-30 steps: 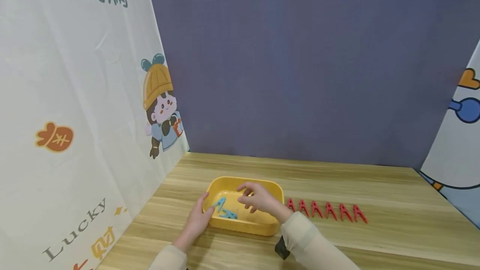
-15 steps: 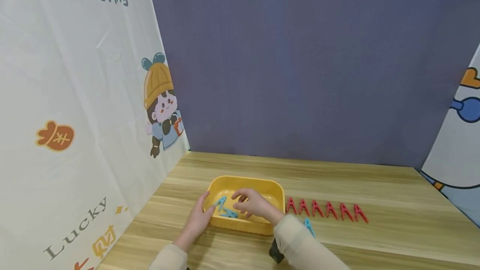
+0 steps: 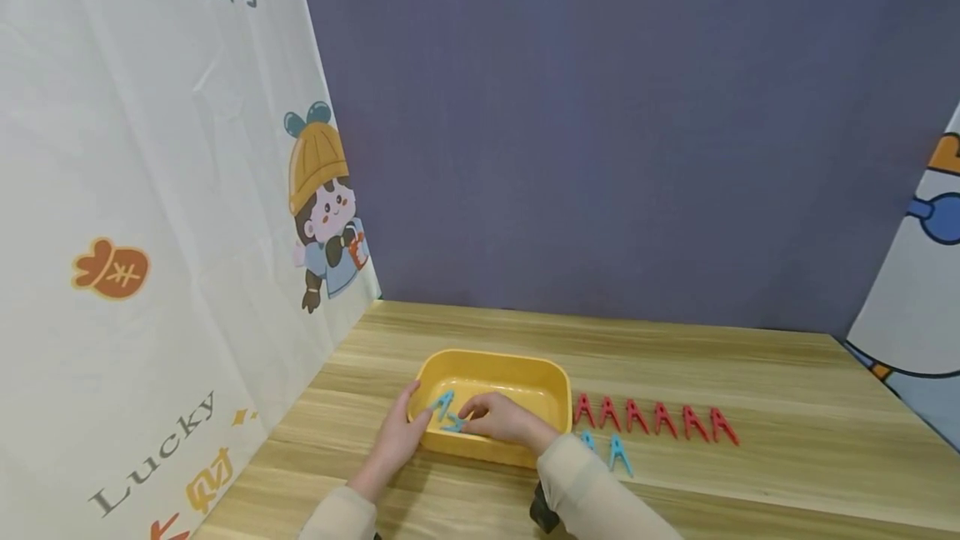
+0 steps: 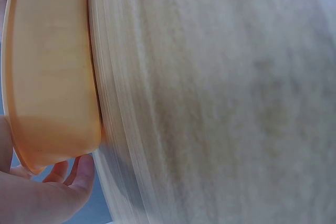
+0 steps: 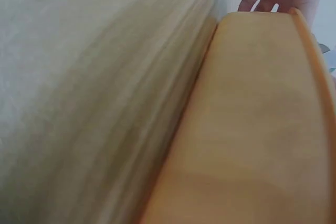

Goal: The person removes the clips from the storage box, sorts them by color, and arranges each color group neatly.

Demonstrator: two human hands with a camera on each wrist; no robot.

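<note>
A yellow plastic basin (image 3: 517, 450) sits on the table with two blue clothespins inside, near its left end. My left hand (image 3: 400, 432) grips the basin's left end, thumb over the rim and fingers against the outer wall, as the left wrist view also shows. Inside the basin, my right hand (image 3: 498, 419) pinches the lower blue clothespin (image 3: 453, 422) at its right end, fingertips partly covering it. The other blue clothespin (image 3: 443, 402) lies just above it, near the left thumb. In the right wrist view, the basin's outer wall (image 5: 252, 114) hides the right fingers.
Right of the basin, several red clothespins (image 3: 636, 416) stand in a row on the wooden table (image 3: 787, 407). In front of them lie two blue clothespins (image 3: 618, 454), the left one partly behind the right sleeve. A dark curtain (image 3: 585, 148) backs the table.
My right hand has moved left and down inside the basin, from above its middle to the lower blue clothespin. Two blue clothespins on the table have come out from behind the sleeve.
</note>
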